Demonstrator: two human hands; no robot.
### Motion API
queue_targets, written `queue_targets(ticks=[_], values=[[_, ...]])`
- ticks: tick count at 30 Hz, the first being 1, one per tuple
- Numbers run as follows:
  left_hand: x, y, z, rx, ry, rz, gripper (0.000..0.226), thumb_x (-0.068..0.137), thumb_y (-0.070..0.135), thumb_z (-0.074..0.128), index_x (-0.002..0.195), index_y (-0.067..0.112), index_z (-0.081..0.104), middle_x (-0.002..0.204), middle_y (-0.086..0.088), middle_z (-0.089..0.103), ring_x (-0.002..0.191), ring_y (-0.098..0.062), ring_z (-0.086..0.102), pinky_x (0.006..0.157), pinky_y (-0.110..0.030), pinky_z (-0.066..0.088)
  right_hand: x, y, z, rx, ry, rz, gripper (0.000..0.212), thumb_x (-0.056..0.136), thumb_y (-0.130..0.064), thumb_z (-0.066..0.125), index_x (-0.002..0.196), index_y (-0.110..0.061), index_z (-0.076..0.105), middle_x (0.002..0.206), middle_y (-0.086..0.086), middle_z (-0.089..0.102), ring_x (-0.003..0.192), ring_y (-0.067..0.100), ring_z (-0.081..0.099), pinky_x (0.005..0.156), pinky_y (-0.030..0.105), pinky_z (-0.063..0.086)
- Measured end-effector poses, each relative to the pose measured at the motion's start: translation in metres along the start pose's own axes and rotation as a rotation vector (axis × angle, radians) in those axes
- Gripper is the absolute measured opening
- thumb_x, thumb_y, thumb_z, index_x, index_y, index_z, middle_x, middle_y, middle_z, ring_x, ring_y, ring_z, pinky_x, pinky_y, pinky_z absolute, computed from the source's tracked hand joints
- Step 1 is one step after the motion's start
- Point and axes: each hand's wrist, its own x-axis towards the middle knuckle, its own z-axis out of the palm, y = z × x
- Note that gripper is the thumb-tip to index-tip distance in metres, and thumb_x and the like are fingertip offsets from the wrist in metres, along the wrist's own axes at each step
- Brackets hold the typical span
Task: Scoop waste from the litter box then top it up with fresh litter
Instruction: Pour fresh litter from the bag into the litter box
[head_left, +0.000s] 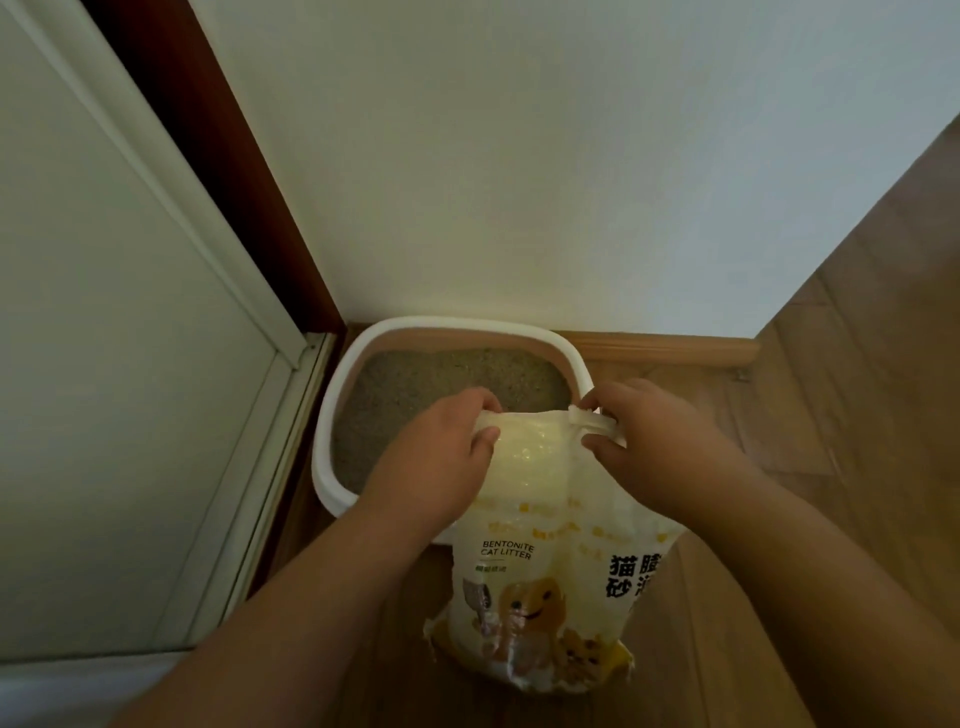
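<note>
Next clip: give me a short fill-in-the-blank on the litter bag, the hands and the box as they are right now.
1. Both hands grip the ____ edge of the litter bag.
2. The English print on the bag reads "____ cat litter".
3. The left hand and right hand hold the bag in front of the ____ litter box.
4. The box stands on the floor against the ____.

Missing words: top; bentonite; white; wall
</note>
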Motion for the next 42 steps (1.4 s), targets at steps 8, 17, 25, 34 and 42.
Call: queue_targets(ticks=[8,17,25,34,42], values=[[0.001,0.015,0.007,0.205,0.216,0.217,0.045,0.089,0.001,0.058,0.119,0.033,0.064,0.122,0.016,0.057,0.120,-0.011,0.044,0.099,-0.035,0.042,-0.011,0.015,-0.008,0.095,0.080,0.048,0.035,0.088,-0.041,0.073,0.110,-0.033,0.048,0.110,-0.012,0.048,0.088,0.007,0.062,0.078,0.036,0.058],[-0.015,0.032,0.024,0.422,-0.037,0.186,0.075,0.092,0.021,0.050,0.159,0.037,0.021,0.162,0.019,0.031,0.151,-0.005,0.018,0.122,-0.046,0.012,-0.017,0.017,-0.006,-0.058,-0.112,0.090,0.025,0.102,-0.049,0.048,0.101,-0.026,0.058,0.092,-0.010,0.063,0.080,0.006,0.058,0.073,0.027,0.055],[-0.017,0.037,0.027,0.397,-0.028,0.224,0.064,0.099,0.049,0.052,0.157,0.044,0.025,0.143,0.016,0.038,0.144,-0.010,0.026,0.123,-0.040,0.009,-0.011,0.022,-0.009,-0.033,-0.123,0.117,0.025,0.101,-0.022,0.054,0.122,-0.035,0.060,0.120,-0.010,0.066,0.101,0.013,0.062,0.084,0.030,0.056],[-0.010,0.030,0.009,0.345,0.021,0.151,0.024,0.099,0.032,0.055,0.111,0.048,0.068,0.113,0.025,0.055,0.128,-0.006,0.032,0.108,-0.036,0.013,-0.014,0.029,-0.018,-0.021,-0.185,0.165,0.038,0.085,-0.048,0.075,0.114,-0.030,0.059,0.110,-0.014,0.066,0.098,0.008,0.061,0.088,0.029,0.056],[-0.008,0.027,0.008,0.379,0.015,0.100,0.026,0.092,0.023,0.054,0.086,0.037,0.076,0.115,0.032,0.063,0.125,-0.001,0.034,0.108,-0.034,0.011,-0.014,0.026,-0.020,-0.185,-0.256,0.232,0.060,0.085,-0.072,0.059,0.137,-0.042,0.058,0.166,-0.001,0.015,0.149,0.033,0.019,0.117,0.051,0.025]])
